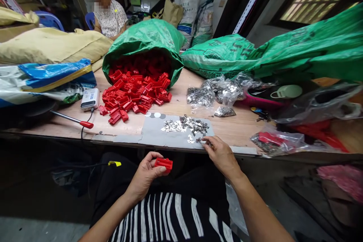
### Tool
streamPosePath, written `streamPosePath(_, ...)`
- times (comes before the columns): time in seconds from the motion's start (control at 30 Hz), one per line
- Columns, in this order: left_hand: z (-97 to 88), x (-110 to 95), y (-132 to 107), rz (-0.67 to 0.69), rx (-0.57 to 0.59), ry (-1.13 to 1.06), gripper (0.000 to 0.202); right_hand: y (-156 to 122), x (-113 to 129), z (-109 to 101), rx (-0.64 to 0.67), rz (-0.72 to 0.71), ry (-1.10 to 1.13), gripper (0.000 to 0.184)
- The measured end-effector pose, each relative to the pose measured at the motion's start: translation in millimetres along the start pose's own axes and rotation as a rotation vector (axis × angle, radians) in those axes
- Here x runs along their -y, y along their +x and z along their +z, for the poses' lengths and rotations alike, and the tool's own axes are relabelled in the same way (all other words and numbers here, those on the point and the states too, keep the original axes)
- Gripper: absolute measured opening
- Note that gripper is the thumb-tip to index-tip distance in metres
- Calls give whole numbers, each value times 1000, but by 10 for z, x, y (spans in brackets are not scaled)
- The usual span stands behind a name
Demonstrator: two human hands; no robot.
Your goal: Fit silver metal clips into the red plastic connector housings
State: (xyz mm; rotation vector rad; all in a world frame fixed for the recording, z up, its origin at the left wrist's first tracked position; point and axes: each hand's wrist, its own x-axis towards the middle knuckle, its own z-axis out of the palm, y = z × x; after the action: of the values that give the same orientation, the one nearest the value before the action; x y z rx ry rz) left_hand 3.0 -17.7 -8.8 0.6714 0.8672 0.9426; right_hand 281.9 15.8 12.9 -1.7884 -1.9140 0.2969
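Note:
My left hand [149, 172] holds a red plastic housing [164, 165] in front of the table edge, its open hollow side facing up. Close to the edge of a grey mat [153, 132], my right hand [219, 153] has thumb and fingers pinched together by a few small metal pieces [198, 140]. What is between those fingertips is too small to make out. Flat silvery metal plates [172, 126] lie on the mat, beside a heap of darker small metal parts [195, 124]. Many similar red housings [133, 94] spill from a green sack [153, 30] behind.
Clear bags of metal parts [224, 90] lie at the back right, before more green sacks [227, 55]. A white power bank [90, 99] with a cable and a red-tipped lever [86, 124] are at left. Another person [110, 17] sits across the table.

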Motion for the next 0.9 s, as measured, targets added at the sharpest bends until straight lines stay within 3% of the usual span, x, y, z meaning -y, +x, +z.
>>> streamPosePath(0.27, -5, 2, 0, 16, -1, 47, 36, 132, 92, 67, 80, -41, -111, 18)
streamPosePath(0.47, -32, -11, -14, 27, -14, 49, 36, 221, 88, 90, 53, -65, -122, 14)
streamPosePath(0.6, 2, -40, 0, 40, -4, 60, 36, 278, 56, 94, -35, -69, -29, 15)
streamPosePath(0.73, 47, -62, 30, 57, -3, 73, 37, 321, 10, 80, -63, 38, 63, 15)
streamPosePath(0.83, 69, -63, 50, 64, 1, 77, 37, 334, -3, 53, -87, 140, 289, 16)
streamPosePath(0.9, 87, -67, 66, 72, 3, 76, 37, 330, 23, 29, -29, 213, 554, 25)
